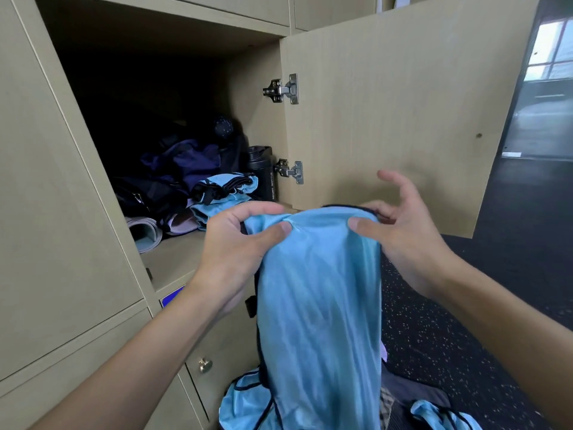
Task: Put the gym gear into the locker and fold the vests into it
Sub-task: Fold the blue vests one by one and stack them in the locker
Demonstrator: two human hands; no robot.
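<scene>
Daylight enters from the window (555, 48) at two o'clock, its panes blown out white. It falls flat and even on the open door (403, 119). The locker (139, 97), at ten o'clock, sinks to near black at the back, and dark things inside lose detail. The vest (319, 290) at six o'clock has a soft sheen and slight blur. Wide-angle distortion bends and slants the cabinet lines at nine o'clock.

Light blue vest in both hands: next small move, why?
Probably fold the light blue shiny vest in half: left hand and right hand pinch its top edge, it hangs unfolded, and folded blue vests already lie in the open wooden locker.
</scene>
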